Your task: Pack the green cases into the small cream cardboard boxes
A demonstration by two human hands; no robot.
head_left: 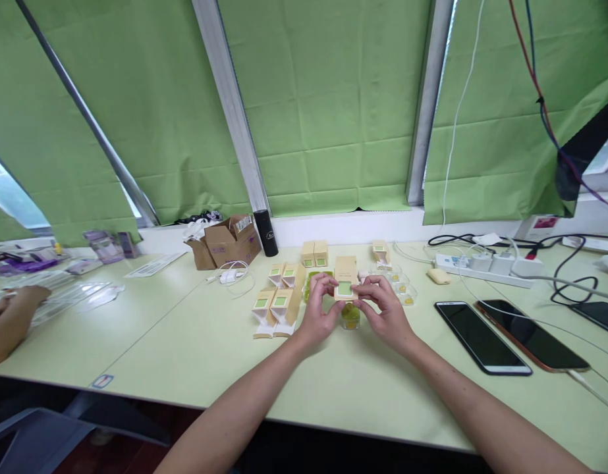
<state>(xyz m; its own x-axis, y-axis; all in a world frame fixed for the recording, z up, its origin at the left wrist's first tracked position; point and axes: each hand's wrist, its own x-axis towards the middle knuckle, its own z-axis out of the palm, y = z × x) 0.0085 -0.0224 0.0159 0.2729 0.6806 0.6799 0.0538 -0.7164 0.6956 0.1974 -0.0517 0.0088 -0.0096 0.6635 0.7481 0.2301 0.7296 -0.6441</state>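
One left hand (319,307) and right hand (386,309) are pinched closed on a tan, green-squared cardboard box (346,270), which might be creased by overtight pressure.

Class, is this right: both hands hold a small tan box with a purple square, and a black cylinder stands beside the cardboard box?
Not quite: in the head view, the square on the small tan box held by the left hand and right hand is green. The rest is right.

No text is legible, even on the black cylinder (266,236) and the carton (237,253).
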